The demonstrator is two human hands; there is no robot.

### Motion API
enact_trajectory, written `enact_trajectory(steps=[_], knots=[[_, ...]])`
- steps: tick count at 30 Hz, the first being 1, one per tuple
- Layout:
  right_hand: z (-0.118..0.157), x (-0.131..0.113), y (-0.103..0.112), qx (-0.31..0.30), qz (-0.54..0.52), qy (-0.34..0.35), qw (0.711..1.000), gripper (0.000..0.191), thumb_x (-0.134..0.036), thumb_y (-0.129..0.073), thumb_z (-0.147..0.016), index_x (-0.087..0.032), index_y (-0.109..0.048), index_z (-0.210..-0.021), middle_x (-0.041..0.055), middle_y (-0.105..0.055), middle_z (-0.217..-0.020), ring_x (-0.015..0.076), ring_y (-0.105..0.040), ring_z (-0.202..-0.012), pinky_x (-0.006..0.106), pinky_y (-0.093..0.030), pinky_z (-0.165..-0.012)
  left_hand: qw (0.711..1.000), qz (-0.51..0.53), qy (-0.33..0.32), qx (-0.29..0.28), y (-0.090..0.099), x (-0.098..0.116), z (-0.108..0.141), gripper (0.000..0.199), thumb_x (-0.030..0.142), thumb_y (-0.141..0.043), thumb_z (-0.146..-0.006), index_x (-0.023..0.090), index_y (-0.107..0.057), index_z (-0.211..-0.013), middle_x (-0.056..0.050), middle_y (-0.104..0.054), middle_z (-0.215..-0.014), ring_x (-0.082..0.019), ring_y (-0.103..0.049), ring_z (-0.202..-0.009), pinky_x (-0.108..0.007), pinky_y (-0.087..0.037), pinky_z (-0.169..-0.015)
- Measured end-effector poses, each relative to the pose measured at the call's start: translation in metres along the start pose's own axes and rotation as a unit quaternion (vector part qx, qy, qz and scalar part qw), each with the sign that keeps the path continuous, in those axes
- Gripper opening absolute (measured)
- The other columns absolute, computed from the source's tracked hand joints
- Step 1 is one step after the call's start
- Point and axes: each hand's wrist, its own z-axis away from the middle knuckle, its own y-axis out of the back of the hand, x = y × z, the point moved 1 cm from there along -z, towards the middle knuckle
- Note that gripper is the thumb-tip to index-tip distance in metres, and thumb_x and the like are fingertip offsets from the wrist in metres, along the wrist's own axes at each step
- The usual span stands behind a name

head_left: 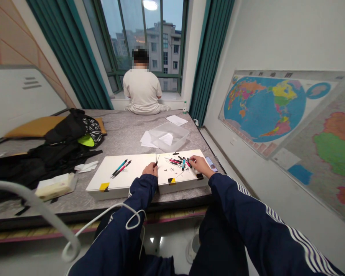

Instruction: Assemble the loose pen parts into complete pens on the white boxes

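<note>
My left hand (150, 169) is closed around a thin black pen part (157, 161) with a narrow pointed end, above the seam between two white boxes. Over the right white box (161, 180), my right hand (200, 165) has its fingers pinched together at the edge of a heap of pen parts (179, 161). Black, red, blue and clear pieces make up this heap; what the fingertips grip is too small to tell. Two assembled pens, one blue (120, 167) and one red (125, 168), lie side by side on the left white box (99, 176).
Behind the boxes is a clear plastic bin (172, 136) among white papers (176, 120). A phone (211, 164) lies by my right wrist. Tissues (57, 186) and a black backpack (66, 134) are left. A person (142, 90) sits facing the window. A white cable (103, 212) crosses my left sleeve.
</note>
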Motion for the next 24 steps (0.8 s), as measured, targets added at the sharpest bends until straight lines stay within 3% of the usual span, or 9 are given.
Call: enact_trajectory(steps=[5, 12, 18, 24], knots=[[-0.02, -0.035, -0.003, -0.127, 0.193, 0.063, 0.971, 0.023, -0.015, -0.051, -0.085, -0.02, -0.069, -0.099, 0.009, -0.064, -0.099, 0.0186, -0.059, -0.09, 0.024, -0.038, -0.077, 1.0, -0.003, 0.001, -0.003, 0.001, 0.0, 0.0, 0.029, 0.032, -0.048, -0.088, 0.015, -0.059, -0.109, -0.011, -0.068, -0.099, -0.023, -0.062, -0.09, -0.032, -0.044, -0.08], [-0.033, -0.055, -0.014, -0.203, 0.257, 0.13, 0.936, 0.022, -0.009, -0.055, -0.082, -0.019, -0.071, -0.094, 0.0099, -0.064, -0.097, 0.0201, -0.059, -0.088, 0.024, -0.037, -0.075, 1.0, 0.003, 0.001, -0.009, 0.001, 0.0, 0.0, 0.028, 0.032, -0.049, -0.087, 0.016, -0.058, -0.109, -0.01, -0.069, -0.1, -0.022, -0.062, -0.09, -0.031, -0.044, -0.081], [-0.034, -0.049, -0.025, -0.195, 0.221, 0.132, 0.946, 0.022, -0.005, -0.054, -0.079, -0.016, -0.073, -0.086, 0.0114, -0.065, -0.095, 0.0216, -0.059, -0.085, 0.027, -0.037, -0.076, 1.0, 0.003, -0.001, 0.0, 0.001, 0.001, 0.0, 0.027, 0.031, -0.049, -0.087, 0.016, -0.058, -0.107, -0.009, -0.068, -0.097, -0.023, -0.062, -0.088, -0.032, -0.045, -0.081], [-0.031, -0.044, -0.02, -0.162, 0.168, 0.122, 0.965, 0.02, -0.01, -0.052, -0.084, -0.016, -0.07, -0.084, 0.0109, -0.062, -0.098, 0.021, -0.056, -0.088, 0.027, -0.036, -0.075, 1.0, 0.015, 0.002, 0.005, 0.001, 0.001, 0.0, 0.025, 0.027, -0.049, -0.087, 0.017, -0.058, -0.108, -0.009, -0.067, -0.1, -0.021, -0.062, -0.089, -0.03, -0.045, -0.082]])
